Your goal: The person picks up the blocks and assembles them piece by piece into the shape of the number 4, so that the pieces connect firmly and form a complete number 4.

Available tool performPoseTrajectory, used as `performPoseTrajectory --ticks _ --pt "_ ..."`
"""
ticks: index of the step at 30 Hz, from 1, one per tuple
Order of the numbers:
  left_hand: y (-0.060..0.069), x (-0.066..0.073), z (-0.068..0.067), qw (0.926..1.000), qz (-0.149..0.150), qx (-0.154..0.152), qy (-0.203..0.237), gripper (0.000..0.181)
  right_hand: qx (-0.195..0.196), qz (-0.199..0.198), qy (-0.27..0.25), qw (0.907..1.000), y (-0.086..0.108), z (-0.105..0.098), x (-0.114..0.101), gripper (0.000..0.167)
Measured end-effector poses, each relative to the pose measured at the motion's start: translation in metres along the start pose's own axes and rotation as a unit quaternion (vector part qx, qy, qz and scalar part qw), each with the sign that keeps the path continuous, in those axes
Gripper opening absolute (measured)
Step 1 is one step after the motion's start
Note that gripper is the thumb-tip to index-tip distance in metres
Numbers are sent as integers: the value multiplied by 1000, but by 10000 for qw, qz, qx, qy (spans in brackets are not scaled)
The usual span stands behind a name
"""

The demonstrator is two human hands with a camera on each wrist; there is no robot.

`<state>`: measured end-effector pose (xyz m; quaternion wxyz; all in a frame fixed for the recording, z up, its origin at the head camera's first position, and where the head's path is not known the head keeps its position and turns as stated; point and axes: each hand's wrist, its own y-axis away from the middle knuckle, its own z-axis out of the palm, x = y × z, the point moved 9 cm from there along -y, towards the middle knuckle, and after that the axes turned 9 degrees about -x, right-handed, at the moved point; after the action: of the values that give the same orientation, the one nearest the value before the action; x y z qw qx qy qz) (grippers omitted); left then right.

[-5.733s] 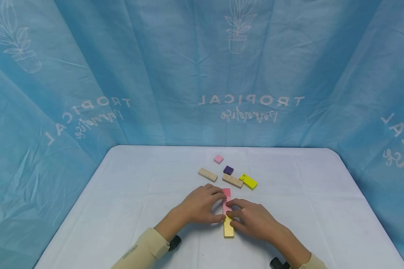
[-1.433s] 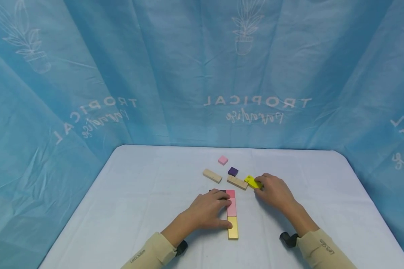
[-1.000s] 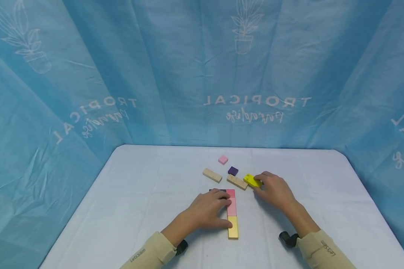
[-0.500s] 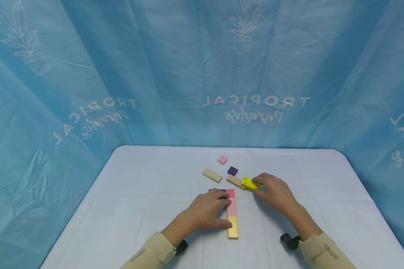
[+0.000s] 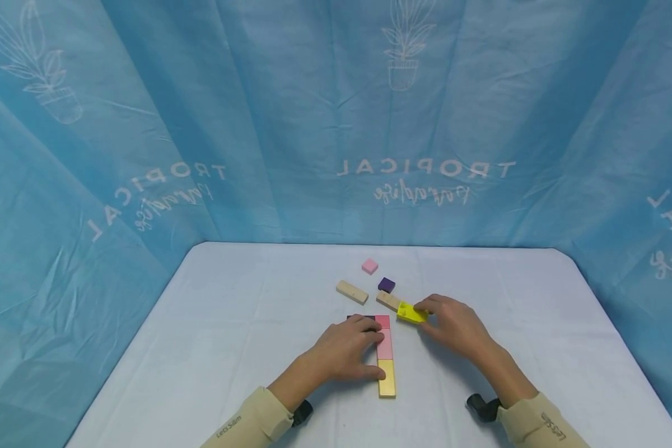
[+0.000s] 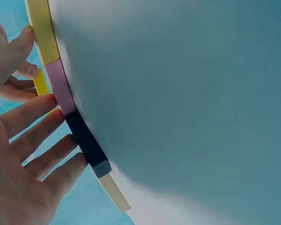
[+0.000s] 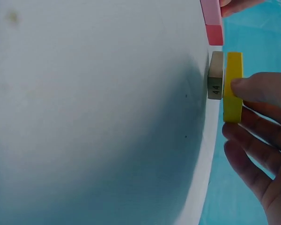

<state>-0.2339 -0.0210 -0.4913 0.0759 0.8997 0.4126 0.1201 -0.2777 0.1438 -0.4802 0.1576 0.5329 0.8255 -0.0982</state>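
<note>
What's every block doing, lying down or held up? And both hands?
Bright yellow block: held up
Right hand: pinching that block
Gold block: lying flat
Left hand: spread, touching the gold block
Long pink block: lying flat
Reddish block: lying flat
Black block: lying flat
Left wooden block: lying flat
Right wooden block: lying flat
Purple block: lying down
Small pink block: lying flat

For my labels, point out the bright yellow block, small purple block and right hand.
Bright yellow block (image 5: 409,312), head view: upper face.
Small purple block (image 5: 387,284), head view: upper face.
Right hand (image 5: 455,323), head view: its back.
</note>
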Motion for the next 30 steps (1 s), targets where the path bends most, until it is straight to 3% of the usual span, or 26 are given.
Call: performPoseTrajectory --ticks 17,30 --pt "1 0 0 10000 10 23 59 68 -350 -232 8 9991 0 13 -9 35" --pt "0 -1 1 9999 45 58 77 68 -490 -169 21 9987 -5 18 -10 35"
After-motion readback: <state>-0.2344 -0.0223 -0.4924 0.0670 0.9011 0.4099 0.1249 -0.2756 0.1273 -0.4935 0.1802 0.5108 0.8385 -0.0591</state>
